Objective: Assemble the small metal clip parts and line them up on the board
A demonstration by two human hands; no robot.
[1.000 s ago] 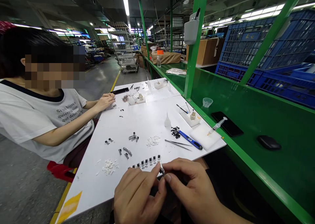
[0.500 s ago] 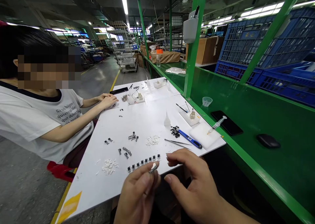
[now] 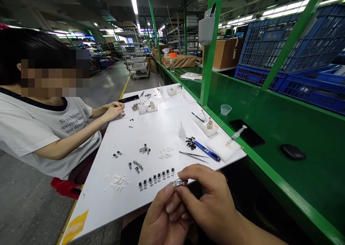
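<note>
A small silvery metal part with dark spots [image 3: 178, 183] is held just over the table's near edge. My right hand [image 3: 210, 194] pinches it between thumb and forefinger. My left hand [image 3: 164, 216] is closed against its left end, fingers curled beneath and touching the right hand. Beyond them a slanting row of several small black-and-metal parts [image 3: 155, 179] stands on the white table [image 3: 107, 209]. Tweezers [image 3: 194, 155] and a blue craft knife [image 3: 207, 151] lie past my right hand, next to a heap of tiny black pieces [image 3: 191, 143].
Piles of small white pieces [image 3: 118, 182] and loose metal parts [image 3: 137, 166] lie leftward. A syringe [image 3: 236, 135] rests on a white foam pad [image 3: 223, 148]. A co-worker [image 3: 72, 123] sits at left. A green ledge [image 3: 269, 166] carries a phone [image 3: 248, 132].
My left hand has shifted right to meet my right hand. The right thumb and forefinger, apart before, have closed on the metal part, which now lies turned more level.
</note>
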